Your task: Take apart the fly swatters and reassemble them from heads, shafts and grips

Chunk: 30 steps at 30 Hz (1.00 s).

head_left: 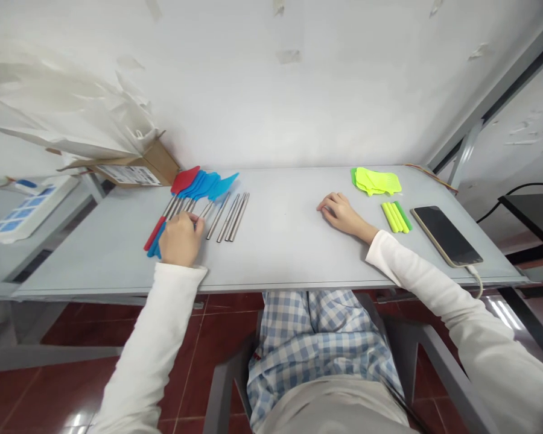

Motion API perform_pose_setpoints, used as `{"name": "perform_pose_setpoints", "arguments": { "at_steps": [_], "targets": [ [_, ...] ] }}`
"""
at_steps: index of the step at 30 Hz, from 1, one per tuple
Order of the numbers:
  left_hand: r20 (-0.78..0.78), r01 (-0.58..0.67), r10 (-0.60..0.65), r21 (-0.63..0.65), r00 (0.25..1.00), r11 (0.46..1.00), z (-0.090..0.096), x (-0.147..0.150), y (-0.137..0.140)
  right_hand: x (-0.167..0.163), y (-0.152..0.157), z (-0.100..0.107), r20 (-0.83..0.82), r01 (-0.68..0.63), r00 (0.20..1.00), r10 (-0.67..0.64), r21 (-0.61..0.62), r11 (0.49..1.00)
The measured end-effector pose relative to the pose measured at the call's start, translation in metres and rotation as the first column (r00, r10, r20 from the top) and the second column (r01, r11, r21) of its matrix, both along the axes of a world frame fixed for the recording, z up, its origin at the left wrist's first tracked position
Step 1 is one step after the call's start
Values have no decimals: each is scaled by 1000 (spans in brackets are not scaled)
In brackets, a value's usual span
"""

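My left hand (180,238) is closed at the left of the table, its fingers curled round the lower end of a blue fly swatter (224,185); the grip itself is partly hidden. Beside and under it lie several assembled swatters with blue heads (200,184), one with a red head (185,179) and a red handle (155,234). Just right of that hand are several loose metal rods (233,218). My right hand (339,214) rests on the tabletop with loosely bent fingers, holding nothing. Right of it lie yellow swatter heads (377,181) and yellow handles (394,217) beside a green handle (403,215).
A phone (447,236) with a white cable lies at the right of the grey table (280,259). An open cardboard box (138,170) stands at the back left, near a white power strip (25,211). The wall borders the table's back edge.
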<state>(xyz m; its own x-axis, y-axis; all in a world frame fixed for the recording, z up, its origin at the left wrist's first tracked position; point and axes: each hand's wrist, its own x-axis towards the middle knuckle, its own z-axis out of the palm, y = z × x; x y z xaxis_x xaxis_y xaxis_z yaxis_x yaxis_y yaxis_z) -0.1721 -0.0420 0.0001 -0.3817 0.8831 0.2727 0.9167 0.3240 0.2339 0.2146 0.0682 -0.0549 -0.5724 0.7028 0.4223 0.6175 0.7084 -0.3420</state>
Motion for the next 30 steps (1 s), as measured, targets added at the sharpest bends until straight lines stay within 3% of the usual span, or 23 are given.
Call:
{"name": "perform_pose_setpoints", "arguments": {
  "at_steps": [4,8,11,14,17,20,23,30],
  "targets": [
    [64,25,-30,76,998,997,17,31,-9,-1,0,-1,4,1,1000,-1,-3,1000],
    [237,221,-254,158,938,962,14,79,-1,0,1,-3,5,2,1000,-2,11,1000],
    [376,323,-325,69,868,944,0,113,11,1,2,-4,-4,2,1000,-2,9,1000],
    [296,276,-254,-33,921,961,-7,130,24,2,3,-5,-9,-3,1000,3,3,1000],
    [164,190,-175,-81,971,978,-3,129,36,3,4,-6,-3,-1,1000,1,-4,1000],
    [143,162,-141,-141,980,977,3,121,46,3,4,-6,0,2,1000,-2,-19,1000],
    [173,172,-140,-185,975,968,3,110,50,4,3,-5,4,-1,1000,1,-29,1000],
    [212,250,-216,-148,953,957,-7,81,47,4,1,-2,24,18,1000,-17,-31,999]
  ]
}}
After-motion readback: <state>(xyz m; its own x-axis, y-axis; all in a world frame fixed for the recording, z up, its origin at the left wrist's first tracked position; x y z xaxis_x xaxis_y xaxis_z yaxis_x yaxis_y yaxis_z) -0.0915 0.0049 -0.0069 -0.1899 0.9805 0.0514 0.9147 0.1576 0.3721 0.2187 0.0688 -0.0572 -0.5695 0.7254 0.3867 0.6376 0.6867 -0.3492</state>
